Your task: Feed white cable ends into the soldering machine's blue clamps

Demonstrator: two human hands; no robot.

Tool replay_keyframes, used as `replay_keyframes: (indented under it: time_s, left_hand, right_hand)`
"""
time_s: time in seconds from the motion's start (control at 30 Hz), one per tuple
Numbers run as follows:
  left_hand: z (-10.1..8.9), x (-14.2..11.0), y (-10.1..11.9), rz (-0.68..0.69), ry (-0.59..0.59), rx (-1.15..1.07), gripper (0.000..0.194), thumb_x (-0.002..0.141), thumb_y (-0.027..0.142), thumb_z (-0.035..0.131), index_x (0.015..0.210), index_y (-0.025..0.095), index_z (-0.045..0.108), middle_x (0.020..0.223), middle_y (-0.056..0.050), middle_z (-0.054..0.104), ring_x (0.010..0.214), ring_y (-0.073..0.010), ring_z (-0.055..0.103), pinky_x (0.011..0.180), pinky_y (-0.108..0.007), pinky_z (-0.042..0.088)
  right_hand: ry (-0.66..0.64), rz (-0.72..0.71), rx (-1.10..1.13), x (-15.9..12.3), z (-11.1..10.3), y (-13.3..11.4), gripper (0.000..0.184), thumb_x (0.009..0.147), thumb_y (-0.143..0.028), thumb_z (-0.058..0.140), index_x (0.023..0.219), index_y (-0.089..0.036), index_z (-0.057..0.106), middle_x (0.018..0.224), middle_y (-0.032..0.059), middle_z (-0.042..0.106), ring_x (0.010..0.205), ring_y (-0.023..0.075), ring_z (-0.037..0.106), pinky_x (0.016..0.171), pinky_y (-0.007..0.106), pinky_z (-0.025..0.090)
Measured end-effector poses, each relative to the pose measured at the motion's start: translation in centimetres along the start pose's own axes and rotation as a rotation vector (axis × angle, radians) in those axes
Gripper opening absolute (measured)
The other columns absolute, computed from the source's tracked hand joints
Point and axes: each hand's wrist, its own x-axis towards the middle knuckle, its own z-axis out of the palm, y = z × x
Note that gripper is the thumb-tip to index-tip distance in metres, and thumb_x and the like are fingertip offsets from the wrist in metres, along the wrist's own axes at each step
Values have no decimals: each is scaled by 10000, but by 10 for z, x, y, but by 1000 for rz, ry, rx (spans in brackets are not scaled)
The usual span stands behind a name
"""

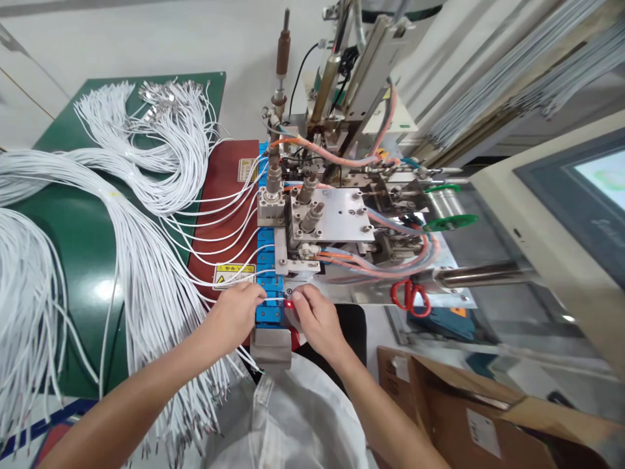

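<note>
A white cable (274,299) stretches between my two hands across a blue clamp block (269,314) at the near end of the machine's feed row. My left hand (243,305) pinches it on the left side of the block. On the right side, my right hand (315,314) has thumb and fingers closed at the cable's end, beside a small red light spot (289,303). The fingers hide that end. Farther along the row, several white cables (229,229) sit in other blue blocks, their lengths trailing left over a dark red plate (225,189).
Thick bundles of white cable (146,286) lie on the green table (92,251). The machine has a metal top plate (336,215), orange hoses and a green-flanged wire spool (446,208). Red-handled scissors (410,298) lie at right, above cardboard boxes (454,410). A screen (586,176) stands far right.
</note>
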Motion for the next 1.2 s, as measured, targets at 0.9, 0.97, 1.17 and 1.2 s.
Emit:
replay_keyframes:
  time_s: [0.9, 0.97, 1.17, 1.2]
  left_hand:
    - [-34, -47, -1, 212, -327, 193, 60, 803, 248, 586, 776, 195, 583, 842, -18, 567, 812, -178, 506, 716, -305, 398]
    - [-36, -49, -1, 201, -365, 189, 97, 807, 227, 579, 720, 185, 564, 826, -15, 563, 798, -176, 498, 723, -311, 381]
    - [-35, -33, 5, 20, -270, -106, 127, 873, 201, 464, 791, 196, 560, 778, 26, 596, 736, -115, 544, 671, -223, 390]
    - [-34, -31, 6, -3, -254, -136, 125, 871, 200, 462, 797, 199, 563, 762, 34, 603, 708, -108, 552, 652, -214, 391]
  right_hand:
    - [378, 115, 541, -10, -9, 6, 364, 864, -426, 422, 618, -174, 517, 537, -26, 436, 495, 106, 386, 467, 227, 327]
    - [363, 119, 558, -12, -11, 6, 365, 865, -423, 424, 612, -175, 510, 539, -24, 439, 493, 105, 389, 465, 227, 328]
    - [228, 42, 531, -24, -8, 1, 311, 886, -328, 418, 647, -172, 541, 569, -12, 481, 524, 108, 445, 493, 227, 367]
    - [195, 0, 523, -27, -8, -2, 292, 889, -305, 414, 679, -170, 566, 595, -2, 509, 541, 112, 471, 508, 231, 384]
